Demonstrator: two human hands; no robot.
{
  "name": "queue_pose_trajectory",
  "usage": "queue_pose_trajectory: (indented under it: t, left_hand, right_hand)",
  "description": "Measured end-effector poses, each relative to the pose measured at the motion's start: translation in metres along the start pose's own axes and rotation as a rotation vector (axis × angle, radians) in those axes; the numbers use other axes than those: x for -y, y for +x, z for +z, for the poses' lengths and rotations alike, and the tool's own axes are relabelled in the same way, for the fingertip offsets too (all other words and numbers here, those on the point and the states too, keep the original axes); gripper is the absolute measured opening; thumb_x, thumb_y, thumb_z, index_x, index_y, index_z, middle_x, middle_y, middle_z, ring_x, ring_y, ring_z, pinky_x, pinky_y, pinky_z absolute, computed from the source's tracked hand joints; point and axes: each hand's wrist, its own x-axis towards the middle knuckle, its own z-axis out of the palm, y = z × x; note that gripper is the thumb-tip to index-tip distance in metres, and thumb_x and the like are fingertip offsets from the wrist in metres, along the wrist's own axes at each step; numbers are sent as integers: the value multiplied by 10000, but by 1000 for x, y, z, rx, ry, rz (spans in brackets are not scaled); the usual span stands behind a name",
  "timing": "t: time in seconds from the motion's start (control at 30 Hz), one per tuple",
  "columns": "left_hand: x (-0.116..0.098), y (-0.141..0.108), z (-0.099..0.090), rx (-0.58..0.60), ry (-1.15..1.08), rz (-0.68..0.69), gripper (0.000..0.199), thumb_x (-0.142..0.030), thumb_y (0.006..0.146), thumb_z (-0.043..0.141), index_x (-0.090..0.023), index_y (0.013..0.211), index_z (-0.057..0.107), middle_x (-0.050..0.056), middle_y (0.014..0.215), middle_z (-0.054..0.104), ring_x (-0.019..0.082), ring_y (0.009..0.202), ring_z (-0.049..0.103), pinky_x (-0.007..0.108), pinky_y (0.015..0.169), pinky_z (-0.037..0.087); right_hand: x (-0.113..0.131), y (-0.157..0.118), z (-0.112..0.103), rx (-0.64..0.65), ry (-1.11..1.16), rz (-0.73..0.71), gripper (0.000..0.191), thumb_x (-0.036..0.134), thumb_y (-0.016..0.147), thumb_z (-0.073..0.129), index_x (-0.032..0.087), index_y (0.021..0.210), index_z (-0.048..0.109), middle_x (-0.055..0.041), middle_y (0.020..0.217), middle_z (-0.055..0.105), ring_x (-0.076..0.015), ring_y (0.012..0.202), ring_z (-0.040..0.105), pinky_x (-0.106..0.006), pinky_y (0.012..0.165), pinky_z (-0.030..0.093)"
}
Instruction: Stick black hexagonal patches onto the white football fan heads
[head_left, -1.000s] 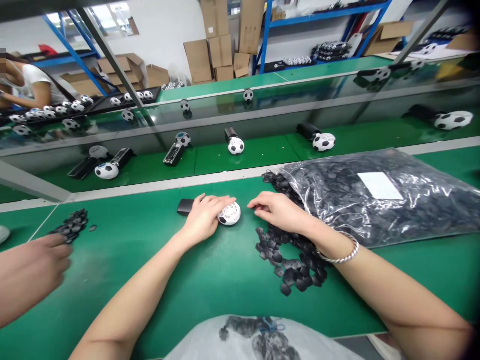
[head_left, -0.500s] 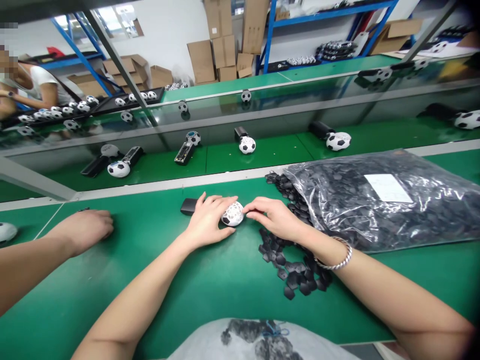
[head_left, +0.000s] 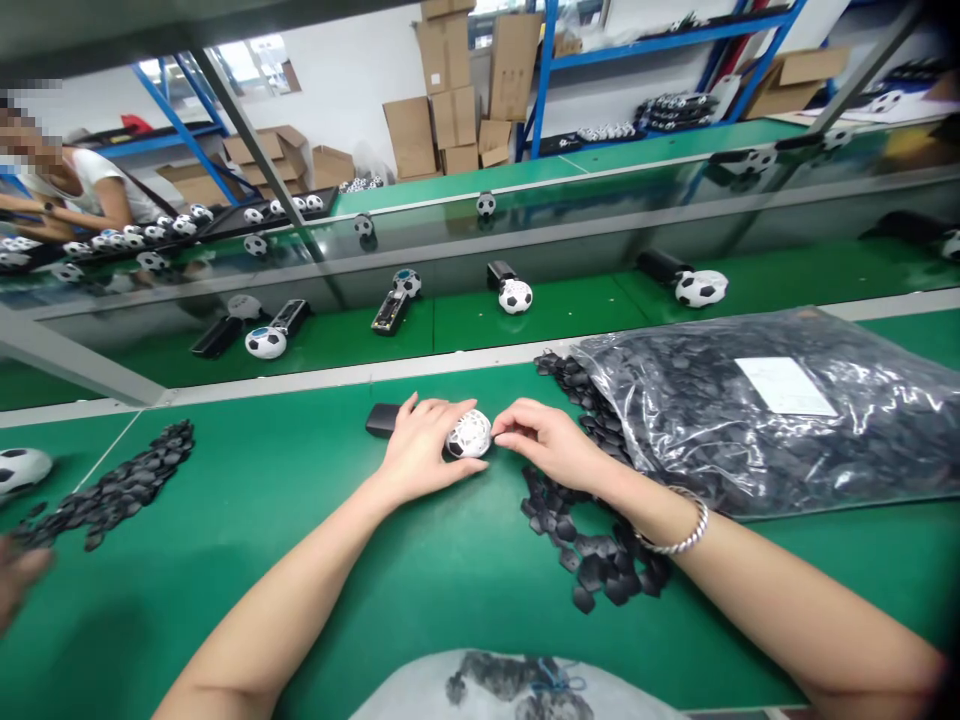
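Cupping ball [head_left: 470, 434], left hand [head_left: 424, 447] arches; right hand [head_left: 553, 443] pinches.

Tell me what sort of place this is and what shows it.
Probably a factory assembly workshop: similar football-patterned units sit spaced along a green strip, loose black pieces lie heaped beside a large plastic bag, and cardboard boxes stand in the background.

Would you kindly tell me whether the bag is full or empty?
The bag looks well filled: black pieces crowd behind its clear plastic, and a loose pile lies beside its left end.
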Motion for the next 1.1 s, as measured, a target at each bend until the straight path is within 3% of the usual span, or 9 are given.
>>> queue_pose_trajectory:
  t: [0.23, 0.6, 0.73, 0.87, 0.97, 1.1]
  left_hand:
    - [-3, 1, 1, -29, 5, -45, 710, -666, 675, 533, -235, 1235, 465, 72, 1152, 588, 258, 1107, 482, 509, 1052, 177]
    - [-3, 2, -1, -12, -33, -59, 587, -525, 706, 587, -243, 1211, 484, 40, 1129, 602, 246, 1079, 495, 485, 1052, 192]
    - [-4, 4, -1, -31, -46, -73, 542, -474, 697, 607, -234, 1175, 517, 30, 1074, 626, 239, 1023, 514, 452, 1013, 261]
    - [-6, 4, 0, -45, -55, -49, 530, -432, 697, 611, -211, 1170, 518, 40, 1081, 623, 236, 1008, 510, 429, 966, 311]
    - [-8, 0, 2, -48, -67, -15, 622, -497, 651, 639, -196, 1177, 502, 56, 1125, 602, 250, 1040, 493, 471, 1030, 229]
    - [-6, -4, -1, 12, -115, 61, 692, -492, 597, 685, -239, 1203, 466, 48, 1174, 578, 282, 1148, 423, 546, 1080, 59]
  right_hand:
    - [-7, 1, 12, 60, 84, 45, 69, 228, 775, 569, 163, 769, 591, 8, 707, 568, -105, 636, 501, -227, 610, 398]
    - [-9, 6, 15, 31, 168, 160, 136, 277, 727, 615, 148, 722, 572, 27, 620, 521, -88, 570, 448, -208, 531, 367]
    - [-11, 9, 19, 19, 171, 181, 143, 275, 719, 620, 153, 702, 546, 32, 612, 515, -89, 566, 443, -211, 537, 362]
    - [-7, 10, 15, 14, 32, 178, 138, 292, 757, 580, 165, 723, 537, 24, 645, 538, -101, 594, 464, -218, 559, 356]
    - [4, 5, 0, 175, -171, 175, 144, 308, 758, 571, 180, 708, 528, 21, 654, 554, -114, 605, 487, -219, 543, 331]
    - [9, -6, -18, 383, -551, 180, 173, 237, 619, 671, 215, 756, 568, 6, 754, 591, -153, 655, 535, -232, 538, 296]
